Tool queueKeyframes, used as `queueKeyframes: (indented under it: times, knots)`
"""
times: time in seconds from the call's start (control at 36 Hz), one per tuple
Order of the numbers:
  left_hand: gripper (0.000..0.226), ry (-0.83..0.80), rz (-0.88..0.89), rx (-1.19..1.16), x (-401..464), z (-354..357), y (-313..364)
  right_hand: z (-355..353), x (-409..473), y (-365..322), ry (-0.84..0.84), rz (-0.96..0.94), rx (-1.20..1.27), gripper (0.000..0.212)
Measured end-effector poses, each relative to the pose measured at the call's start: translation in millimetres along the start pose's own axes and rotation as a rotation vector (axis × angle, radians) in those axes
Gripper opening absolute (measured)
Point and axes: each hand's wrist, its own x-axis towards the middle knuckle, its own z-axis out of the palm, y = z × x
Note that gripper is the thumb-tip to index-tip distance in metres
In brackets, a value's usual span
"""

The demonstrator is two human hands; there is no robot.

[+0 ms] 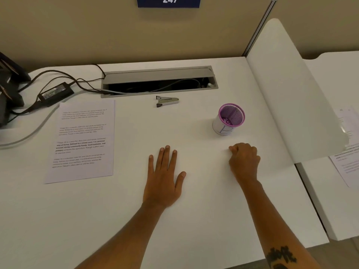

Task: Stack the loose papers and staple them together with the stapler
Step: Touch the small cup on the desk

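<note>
A pile of printed white papers [83,140] lies flat on the left part of the white desk [194,220], its edges nearly lined up. A small silver and black stapler [166,101] lies on its side at the back centre, just in front of the cable tray. My left hand [165,177] rests palm down on the bare desk in the middle, fingers spread, to the right of the papers. My right hand [243,162] rests on the desk as a loose fist with nothing visible in it.
A purple mesh pen cup [229,119] stands behind my right hand. An open grey cable tray [159,82] runs along the back. A black power adapter [56,93] and cables lie at the back left. A white divider [291,94] bounds the right side, with more papers [347,164] beyond it.
</note>
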Motion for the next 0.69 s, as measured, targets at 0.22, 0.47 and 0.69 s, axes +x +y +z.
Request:
queueKeyframes:
  times: [0.22, 0.47, 0.69]
  knots:
    - [0.075, 0.004, 0.006, 0.008, 0, -1, 1, -66, 36, -39, 0.114, -0.114, 0.291, 0.042]
    - [0.075, 0.004, 0.005, 0.004, 0, -1, 0, -81, 79, -71, 0.066, -0.151, 0.278, 0.021]
    - [0.075, -0.001, 0.008, 0.000, 1, 0, 0, -82, 82, -69, 0.168, -0.219, 0.265, 0.012]
